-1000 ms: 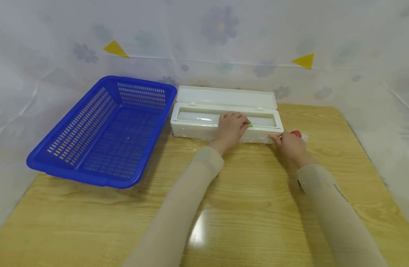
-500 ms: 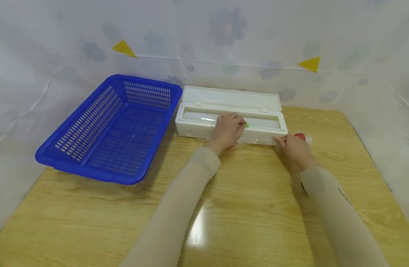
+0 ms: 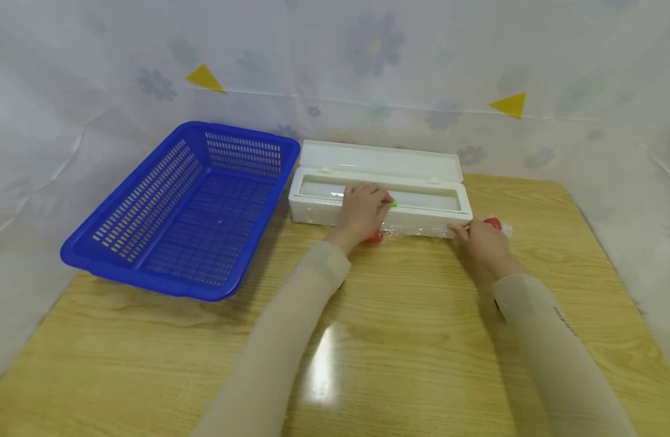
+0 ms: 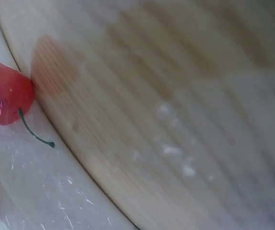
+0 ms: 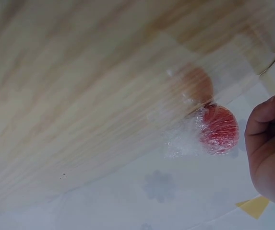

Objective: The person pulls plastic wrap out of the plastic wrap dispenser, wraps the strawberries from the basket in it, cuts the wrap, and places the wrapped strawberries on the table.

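Observation:
A white cling film dispenser lies at the back of the table, its lid raised and a roll of film inside. My left hand pinches the small green slide cutter on the dispenser's front rim. With my right hand I hold the dispenser's front right corner, thumb in front. Clear film hangs down the front. A red cherry with a green stem shows at this film in the left wrist view. Beyond my right hand lies a red round fruit wrapped in film.
A blue plastic basket stands left of the dispenser, close to its left end. The wooden table reaches back to a flowered cloth with yellow triangles on it.
My left hand has slid left along the dispenser's rim with the green slide cutter, uncovering the cherry in front. My right hand stays at the right corner. The head view has shifted slightly.

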Demonstrator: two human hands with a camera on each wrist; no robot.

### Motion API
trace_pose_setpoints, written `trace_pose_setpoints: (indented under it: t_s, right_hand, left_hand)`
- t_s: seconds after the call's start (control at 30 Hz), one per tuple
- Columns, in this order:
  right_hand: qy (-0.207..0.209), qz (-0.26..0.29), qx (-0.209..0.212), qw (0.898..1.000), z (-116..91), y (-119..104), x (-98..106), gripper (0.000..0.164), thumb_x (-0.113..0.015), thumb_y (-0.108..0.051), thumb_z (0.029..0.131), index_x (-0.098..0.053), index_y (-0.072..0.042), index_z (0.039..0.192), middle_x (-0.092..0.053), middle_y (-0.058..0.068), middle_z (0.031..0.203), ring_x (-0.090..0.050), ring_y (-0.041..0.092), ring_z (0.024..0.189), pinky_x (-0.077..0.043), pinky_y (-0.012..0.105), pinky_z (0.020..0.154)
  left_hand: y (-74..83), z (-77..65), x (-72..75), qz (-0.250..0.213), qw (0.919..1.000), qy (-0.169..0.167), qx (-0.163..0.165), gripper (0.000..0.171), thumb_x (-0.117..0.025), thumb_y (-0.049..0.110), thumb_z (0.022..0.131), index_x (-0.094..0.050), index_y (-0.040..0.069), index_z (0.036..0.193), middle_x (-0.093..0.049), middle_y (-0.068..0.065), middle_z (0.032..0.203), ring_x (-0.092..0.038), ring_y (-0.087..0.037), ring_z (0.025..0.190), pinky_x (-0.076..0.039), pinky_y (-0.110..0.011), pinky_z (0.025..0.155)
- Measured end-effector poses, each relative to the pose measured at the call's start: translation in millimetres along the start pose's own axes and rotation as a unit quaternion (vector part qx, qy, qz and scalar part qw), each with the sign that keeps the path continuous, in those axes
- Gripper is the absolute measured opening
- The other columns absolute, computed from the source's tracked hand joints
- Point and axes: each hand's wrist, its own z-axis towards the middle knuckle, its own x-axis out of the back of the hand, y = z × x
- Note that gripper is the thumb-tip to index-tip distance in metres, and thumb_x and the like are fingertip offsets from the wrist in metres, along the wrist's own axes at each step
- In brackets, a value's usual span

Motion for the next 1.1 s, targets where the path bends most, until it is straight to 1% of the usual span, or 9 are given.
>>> trace_pose_setpoints:
  t_s: [0.07,0.13,0.27,0.33,0.43,0.67,0.77,0.93,1.1]
  right_hand:
    - [-0.001,0.002,0.000,1.000,-1,1,0,0.061,-0.031,-0.051,0.098,-0.055,0.005,0.096,-0.062,0.026,0.077,-0.058,0.030,0.058,-0.045,0.043,0.049]
    - [-0.001,0.002,-0.003,1.000,-2,3,-1,0.060,-0.030,-0.051,0.098,-0.054,0.005,0.095,-0.062,0.027,0.079,-0.059,0.032,0.060,-0.046,0.045,0.051]
    - [-0.001,0.007,-0.006,1.000,-4,5,-1,0.061,-0.030,-0.052,0.098,-0.054,0.004,0.096,-0.063,0.029,0.084,-0.062,0.037,0.066,-0.048,0.049,0.056]
    - [-0.001,0.008,-0.005,1.000,-4,5,-1,0.061,-0.030,-0.052,0.097,-0.054,0.004,0.096,-0.063,0.029,0.085,-0.062,0.038,0.067,-0.048,0.049,0.056]
    - [-0.003,0.009,-0.004,1.000,-4,3,-1,0.061,-0.030,-0.052,0.097,-0.054,0.004,0.096,-0.062,0.029,0.083,-0.061,0.037,0.065,-0.047,0.048,0.054]
    - [0.005,0.004,0.001,1.000,-3,2,0,0.060,-0.031,-0.050,0.098,-0.054,0.005,0.094,-0.061,0.027,0.077,-0.060,0.034,0.060,-0.046,0.046,0.050]
    - [0.004,0.003,0.002,1.000,-3,1,0,0.060,-0.031,-0.051,0.098,-0.054,0.005,0.093,-0.061,0.027,0.076,-0.059,0.032,0.059,-0.045,0.045,0.049]
    - [0.004,0.000,0.003,1.000,-2,0,0,0.061,-0.031,-0.051,0.098,-0.054,0.005,0.094,-0.061,0.028,0.078,-0.060,0.035,0.061,-0.046,0.047,0.051]
    - [0.010,0.001,0.002,1.000,0,0,1,0.062,-0.032,-0.051,0.098,-0.055,0.006,0.095,-0.062,0.030,0.081,-0.061,0.040,0.065,-0.047,0.050,0.055]
  left_hand:
    - [0.1,-1.3,-0.6,0.001,1.0000,0.003,0.005,0.019,-0.050,0.034,0.096,-0.064,0.026,0.106,-0.062,0.010,0.114,-0.050,-0.012,0.118,-0.034,-0.035,0.102]
    - [3.0,-2.2,-1.7,0.002,0.9998,0.002,0.018,0.021,-0.051,0.039,0.094,-0.065,0.027,0.104,-0.062,0.010,0.113,-0.049,-0.012,0.118,-0.033,-0.036,0.103]
    - [12.6,-1.9,-5.3,0.019,0.9979,0.006,0.061,0.030,-0.049,0.053,0.091,-0.065,0.029,0.101,-0.061,0.012,0.113,-0.049,-0.013,0.117,-0.033,-0.038,0.102]
    - [16.8,-1.4,-6.5,0.032,0.9961,0.015,0.082,0.032,-0.048,0.054,0.091,-0.065,0.029,0.099,-0.062,0.012,0.113,-0.050,-0.013,0.116,-0.034,-0.037,0.101]
    - [19.7,-0.9,-8.3,0.045,0.9935,0.031,0.100,0.028,-0.049,0.050,0.092,-0.064,0.028,0.098,-0.062,0.011,0.113,-0.052,-0.013,0.113,-0.036,-0.037,0.099]
    - [18.3,-1.2,-10.2,0.044,0.9917,0.051,0.110,0.023,-0.051,0.047,0.091,-0.064,0.028,0.095,-0.063,0.010,0.111,-0.052,-0.014,0.111,-0.037,-0.038,0.097]
    - [18.7,-2.6,-9.7,0.042,0.9900,0.061,0.120,0.022,-0.051,0.045,0.091,-0.063,0.027,0.093,-0.063,0.009,0.109,-0.052,-0.014,0.110,-0.036,-0.038,0.096]
    - [21.5,-5.1,-7.3,0.037,0.9842,0.076,0.155,0.018,-0.053,0.041,0.089,-0.063,0.026,0.091,-0.062,0.009,0.104,-0.051,-0.014,0.103,-0.035,-0.037,0.094]
    - [20.1,-6.1,-7.0,0.030,0.9759,0.091,0.196,0.017,-0.054,0.041,0.087,-0.063,0.026,0.091,-0.062,0.010,0.100,-0.050,-0.014,0.100,-0.034,-0.038,0.096]
